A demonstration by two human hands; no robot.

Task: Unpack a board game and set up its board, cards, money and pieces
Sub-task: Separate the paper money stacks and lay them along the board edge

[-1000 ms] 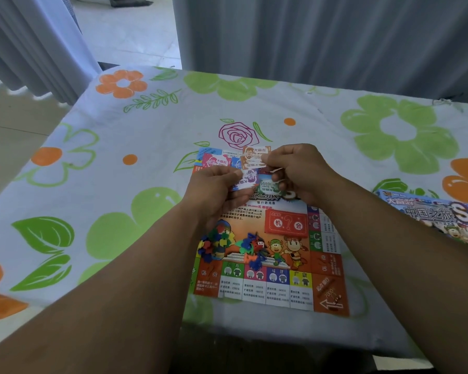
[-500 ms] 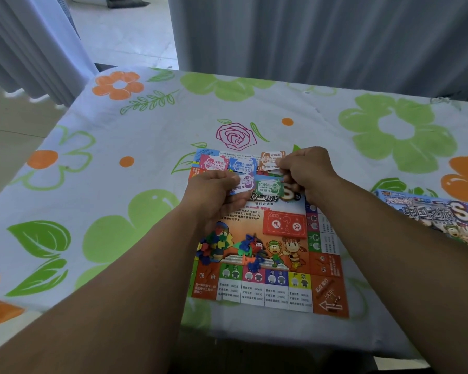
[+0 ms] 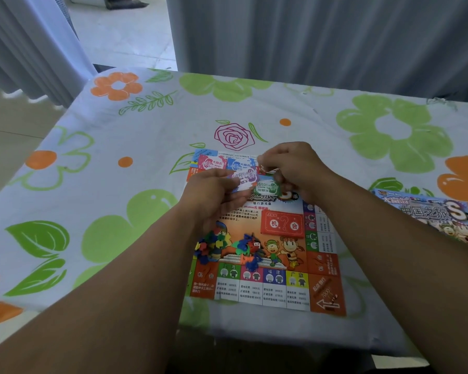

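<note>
Play money: a small fan of paper notes point(image 3: 245, 180), purple-and-white uppermost, was held above the far half of the game board point(image 3: 268, 252). The left hand point(image 3: 214, 193) had its fingers curled closed on the near end of the fan. The right hand point(image 3: 295, 168) had thumb and forefinger narrowed to a pinch at the fan's far right edge; what the pinch held was too blurred to tell. A green note point(image 3: 268, 188) showed just beneath the purple one, between the two hands.

Change from half a second earlier: the orange note then visible at the right hand's fingertips, third in the far row, was now covered by that hand, which had moved slightly left over it. The left hand's grasp was unchanged.

Laid notes: a pink note point(image 3: 210, 163) and a blue note point(image 3: 239, 164) lay side by side along the board's far edge.

Board: flat on the table near its front edge, printed side up, a red card panel point(image 3: 283, 224) at its centre.

Pieces: a heap of small coloured plastic pieces point(image 3: 211, 245) rested on the board's left centre, a second cluster point(image 3: 250, 252) just to its right. Both forearms crossed the board's near corners and hid part of it.

Surroundings: a floral tablecloth point(image 3: 114, 163); the game box point(image 3: 430, 214) at the right edge, well apart from the board; grey curtains point(image 3: 322, 36) beyond.
</note>
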